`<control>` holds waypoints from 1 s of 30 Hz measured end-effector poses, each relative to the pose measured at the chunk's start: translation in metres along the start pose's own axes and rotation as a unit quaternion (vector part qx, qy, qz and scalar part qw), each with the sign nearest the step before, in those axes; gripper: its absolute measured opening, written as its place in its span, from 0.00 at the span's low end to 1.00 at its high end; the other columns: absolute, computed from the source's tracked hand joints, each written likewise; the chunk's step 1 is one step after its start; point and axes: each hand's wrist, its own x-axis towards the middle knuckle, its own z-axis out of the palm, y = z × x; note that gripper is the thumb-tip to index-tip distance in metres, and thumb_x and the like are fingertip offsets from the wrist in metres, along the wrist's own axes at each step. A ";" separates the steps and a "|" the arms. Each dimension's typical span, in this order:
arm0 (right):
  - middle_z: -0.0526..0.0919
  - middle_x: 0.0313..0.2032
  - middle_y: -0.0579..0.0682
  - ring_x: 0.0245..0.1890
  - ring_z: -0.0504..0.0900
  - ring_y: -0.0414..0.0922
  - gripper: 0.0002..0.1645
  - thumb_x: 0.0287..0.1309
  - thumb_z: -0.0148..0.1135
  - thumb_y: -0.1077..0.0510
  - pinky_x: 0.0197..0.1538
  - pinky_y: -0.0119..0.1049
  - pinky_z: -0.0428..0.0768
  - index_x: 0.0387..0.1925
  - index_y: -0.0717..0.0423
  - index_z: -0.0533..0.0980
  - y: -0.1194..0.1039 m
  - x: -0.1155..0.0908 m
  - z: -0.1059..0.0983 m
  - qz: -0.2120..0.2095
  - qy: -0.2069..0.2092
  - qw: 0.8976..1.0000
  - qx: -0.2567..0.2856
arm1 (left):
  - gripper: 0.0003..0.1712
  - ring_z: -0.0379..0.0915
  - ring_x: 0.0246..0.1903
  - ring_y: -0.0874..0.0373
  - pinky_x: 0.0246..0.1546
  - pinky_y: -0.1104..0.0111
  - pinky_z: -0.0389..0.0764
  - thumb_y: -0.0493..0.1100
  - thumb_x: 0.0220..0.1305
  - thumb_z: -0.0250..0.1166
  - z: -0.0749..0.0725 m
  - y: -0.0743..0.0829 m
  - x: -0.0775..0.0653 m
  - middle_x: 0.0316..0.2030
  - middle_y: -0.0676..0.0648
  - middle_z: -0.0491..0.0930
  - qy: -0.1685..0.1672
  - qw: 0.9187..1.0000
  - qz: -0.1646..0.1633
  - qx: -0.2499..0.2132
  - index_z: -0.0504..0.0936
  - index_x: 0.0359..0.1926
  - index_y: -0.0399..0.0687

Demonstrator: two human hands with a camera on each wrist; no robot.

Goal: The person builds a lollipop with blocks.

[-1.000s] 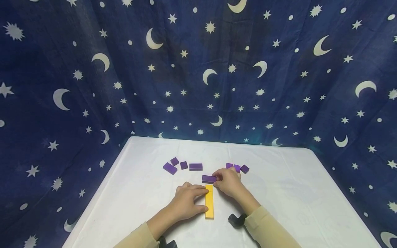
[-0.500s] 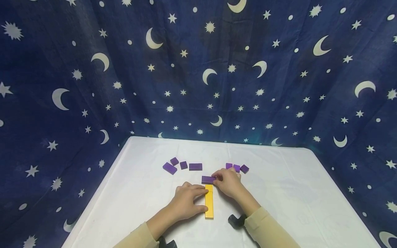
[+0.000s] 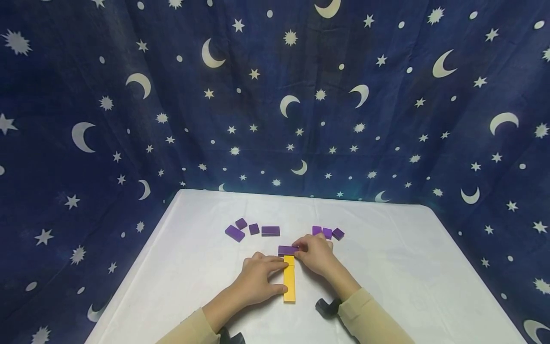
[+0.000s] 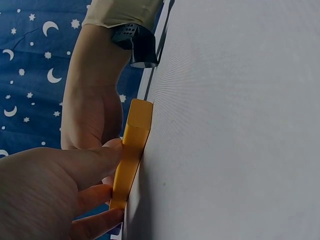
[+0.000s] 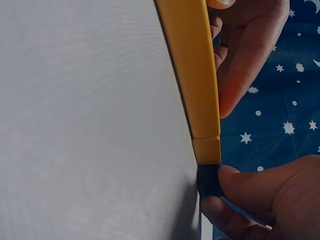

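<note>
My left hand (image 3: 259,279) lies along the left side of a long yellow block (image 3: 290,285); its fingertips and thumb touch that side without curling round it. A small yellow block (image 3: 289,260) continues the line at the far end. Across that end lies an oblong purple block (image 3: 286,250), forming a T with the yellow pieces. Its right end is pinched between the thumb and fingers of my right hand (image 3: 318,253). In the right wrist view the purple block (image 5: 208,180) meets the small yellow block (image 5: 206,150), with no gap showing.
Behind on the left lie two small purple blocks (image 3: 241,223) and two oblong ones (image 3: 270,231). Three small purple blocks (image 3: 327,233) sit just beyond my right hand, partly covered by it. A starry blue curtain (image 3: 275,119) surrounds the white table (image 3: 386,267).
My right hand has drawn the oblong purple block slightly nearer and leftward, up to the far yellow end. My left hand stays where it was.
</note>
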 end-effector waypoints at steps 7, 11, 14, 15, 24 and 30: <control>0.86 0.34 0.39 0.47 0.73 0.45 0.09 0.62 0.78 0.56 0.57 0.57 0.61 0.44 0.42 0.91 0.000 -0.001 0.001 0.002 -0.002 1.000 -0.001 | 0.35 0.72 0.54 0.60 0.52 0.59 0.65 0.66 0.58 0.77 -0.001 0.001 0.000 0.66 0.57 0.84 0.000 1.000 0.000 0.003 0.86 0.66 0.66; 0.86 0.34 0.40 0.47 0.72 0.46 0.10 0.62 0.78 0.56 0.57 0.57 0.61 0.45 0.42 0.91 0.000 -0.001 0.001 0.003 -0.004 1.000 -0.003 | 0.35 0.72 0.54 0.59 0.52 0.59 0.65 0.66 0.58 0.77 -0.001 0.002 0.000 0.66 0.57 0.84 0.000 1.000 0.001 0.004 0.86 0.66 0.66; 0.87 0.36 0.40 0.48 0.73 0.46 0.10 0.62 0.78 0.55 0.57 0.57 0.61 0.45 0.42 0.91 0.000 -0.001 0.000 0.004 -0.005 1.000 -0.004 | 0.35 0.72 0.55 0.59 0.52 0.58 0.65 0.66 0.59 0.77 -0.001 0.001 0.000 0.66 0.57 0.84 -0.001 1.000 0.003 0.004 0.86 0.66 0.66; 0.88 0.36 0.41 0.48 0.73 0.46 0.10 0.62 0.78 0.55 0.57 0.57 0.61 0.45 0.42 0.91 0.000 -0.001 0.001 0.004 -0.005 1.000 -0.004 | 0.35 0.73 0.55 0.59 0.52 0.58 0.66 0.66 0.59 0.77 -0.001 0.001 -0.001 0.66 0.57 0.84 0.000 1.000 0.003 0.005 0.86 0.66 0.66; 0.88 0.36 0.41 0.47 0.73 0.45 0.13 0.64 0.77 0.56 0.57 0.57 0.61 0.49 0.42 0.91 0.001 -0.001 -0.001 0.001 -0.007 1.000 0.000 | 0.35 0.73 0.54 0.59 0.52 0.59 0.66 0.67 0.59 0.77 -0.005 0.002 -0.001 0.66 0.57 0.84 0.003 1.000 0.011 0.015 0.86 0.66 0.65; 0.90 0.38 0.42 0.49 0.73 0.46 0.12 0.65 0.76 0.57 0.58 0.58 0.62 0.49 0.43 0.91 0.002 -0.002 -0.002 0.005 -0.009 1.000 0.007 | 0.35 0.74 0.54 0.59 0.53 0.57 0.66 0.67 0.59 0.77 -0.006 0.003 -0.001 0.66 0.57 0.85 0.004 1.000 0.014 0.015 0.86 0.66 0.64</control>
